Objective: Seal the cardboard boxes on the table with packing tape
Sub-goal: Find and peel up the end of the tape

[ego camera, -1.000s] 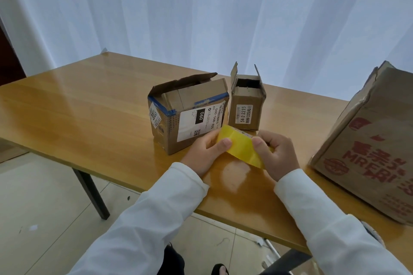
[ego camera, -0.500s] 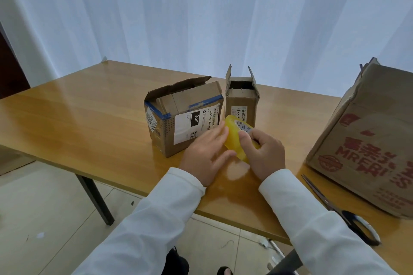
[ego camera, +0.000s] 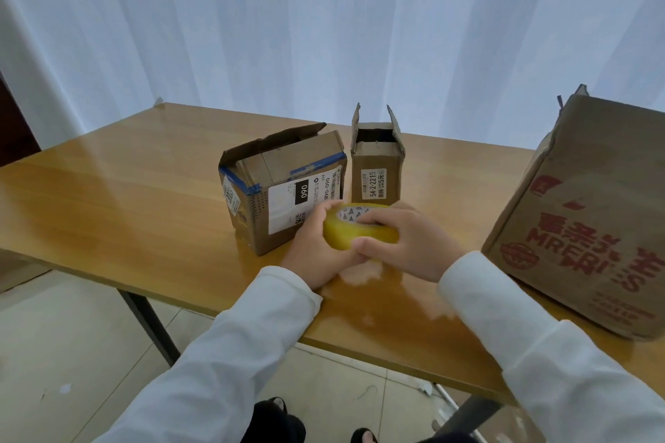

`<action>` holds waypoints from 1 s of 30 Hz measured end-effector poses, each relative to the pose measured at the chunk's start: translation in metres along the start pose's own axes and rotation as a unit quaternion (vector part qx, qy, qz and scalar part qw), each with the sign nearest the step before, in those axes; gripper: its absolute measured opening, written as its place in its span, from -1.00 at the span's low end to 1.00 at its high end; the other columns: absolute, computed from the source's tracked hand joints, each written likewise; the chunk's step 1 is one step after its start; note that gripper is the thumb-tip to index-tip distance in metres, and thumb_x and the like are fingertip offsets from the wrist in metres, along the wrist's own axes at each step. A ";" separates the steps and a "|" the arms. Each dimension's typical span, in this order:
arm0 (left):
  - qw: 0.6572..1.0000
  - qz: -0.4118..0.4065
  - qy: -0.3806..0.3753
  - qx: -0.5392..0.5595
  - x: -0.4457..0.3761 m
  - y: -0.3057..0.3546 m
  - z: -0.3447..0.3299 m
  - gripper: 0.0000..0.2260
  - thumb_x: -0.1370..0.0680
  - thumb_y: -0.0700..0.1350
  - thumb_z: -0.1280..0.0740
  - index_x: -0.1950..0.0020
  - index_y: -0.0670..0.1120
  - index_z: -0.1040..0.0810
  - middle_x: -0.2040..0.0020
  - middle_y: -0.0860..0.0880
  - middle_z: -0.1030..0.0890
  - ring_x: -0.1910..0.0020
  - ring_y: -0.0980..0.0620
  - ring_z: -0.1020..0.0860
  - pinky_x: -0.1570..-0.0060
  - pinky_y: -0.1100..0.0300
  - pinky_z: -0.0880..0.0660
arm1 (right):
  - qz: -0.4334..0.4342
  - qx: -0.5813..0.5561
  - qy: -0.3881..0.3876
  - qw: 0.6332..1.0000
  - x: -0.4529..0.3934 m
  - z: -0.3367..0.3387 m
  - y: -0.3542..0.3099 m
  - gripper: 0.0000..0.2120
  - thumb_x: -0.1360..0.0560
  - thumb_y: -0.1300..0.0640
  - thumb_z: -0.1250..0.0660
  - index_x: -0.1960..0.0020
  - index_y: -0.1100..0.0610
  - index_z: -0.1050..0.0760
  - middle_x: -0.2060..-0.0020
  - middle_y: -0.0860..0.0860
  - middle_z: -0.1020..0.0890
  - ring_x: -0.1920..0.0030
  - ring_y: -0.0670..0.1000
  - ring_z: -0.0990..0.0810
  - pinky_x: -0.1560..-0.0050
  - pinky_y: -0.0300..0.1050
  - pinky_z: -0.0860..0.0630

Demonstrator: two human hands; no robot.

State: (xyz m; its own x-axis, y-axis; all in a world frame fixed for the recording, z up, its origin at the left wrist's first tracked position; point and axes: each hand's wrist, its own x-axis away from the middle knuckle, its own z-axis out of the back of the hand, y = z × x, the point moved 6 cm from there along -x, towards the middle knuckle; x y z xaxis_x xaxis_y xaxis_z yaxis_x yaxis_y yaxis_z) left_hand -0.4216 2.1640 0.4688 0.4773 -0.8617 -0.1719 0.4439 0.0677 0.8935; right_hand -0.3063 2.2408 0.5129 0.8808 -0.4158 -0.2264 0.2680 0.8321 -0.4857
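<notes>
A yellow roll of packing tape point(ego camera: 351, 235) lies nearly flat between both hands, just above the wooden table point(ego camera: 126, 212). My left hand point(ego camera: 316, 248) cups its left side from below. My right hand point(ego camera: 410, 241) grips it from the right, fingers over the core and thumb on the rim. Right behind the roll stand two boxes: a wide one with a white label and blue tape point(ego camera: 280, 187), its flaps loosely raised, and a narrow upright one point(ego camera: 378, 169) with its top flaps open. A big box with red print point(ego camera: 590, 219) stands at the right.
White curtains hang behind the table. The table's near edge runs diagonally under my forearms, with a black leg point(ego camera: 149, 324) at the left and tiled floor below. Bare tabletop stretches to the left of the boxes.
The tape roll has been turned from edge-on to nearly flat, its core now facing up. Both hands shifted their hold around it. The camera tilted, hiding the scissors seen at the right half a second ago.
</notes>
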 end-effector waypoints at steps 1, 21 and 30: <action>1.000 0.005 0.002 0.021 0.001 0.000 0.003 -0.27 -0.30 0.14 -0.49 -0.39 0.08 -0.25 -0.21 0.13 -0.34 -0.16 0.17 -0.39 -0.08 0.34 -0.37 | 0.006 -0.023 0.008 1.000 0.003 0.009 0.006 -0.60 -0.45 -0.20 -0.32 -0.23 -0.10 -0.48 -0.02 -0.16 -0.43 -0.13 -0.09 -0.37 -0.12 -0.20 -0.30; 0.996 0.007 -0.016 0.084 -0.004 -0.011 0.006 -0.41 -0.19 0.34 -0.24 -0.15 0.12 -0.36 -0.13 0.02 -0.42 -0.11 -0.02 -0.45 0.05 0.18 -0.44 | -0.139 -0.350 -0.014 0.926 0.017 0.012 0.036 -0.66 -0.31 0.05 -0.27 -0.07 -0.10 -0.58 -0.12 0.05 -0.50 -0.04 0.01 -0.59 0.00 -0.07 -0.62; 0.998 0.008 0.041 0.052 0.003 -0.007 0.008 -0.39 -0.41 0.19 -0.19 -0.43 0.10 -0.14 -0.38 0.01 -0.29 -0.25 0.08 -0.32 -0.16 0.21 -0.33 | -0.160 -0.228 0.012 0.960 0.004 0.005 0.021 -0.68 -0.18 -0.22 -0.34 0.10 -0.18 -0.45 -0.11 -0.01 -0.30 -0.10 0.11 -0.48 0.10 -0.13 -0.62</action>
State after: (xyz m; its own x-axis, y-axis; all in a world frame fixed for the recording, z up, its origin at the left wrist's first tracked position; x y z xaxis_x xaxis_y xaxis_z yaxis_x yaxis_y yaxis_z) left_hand -0.4293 2.1574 0.4658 0.5454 -0.8170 -0.1872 0.3578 0.0249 0.9335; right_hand -0.2950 2.2584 0.5062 0.7717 -0.6357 -0.0202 0.3197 0.4151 -0.8517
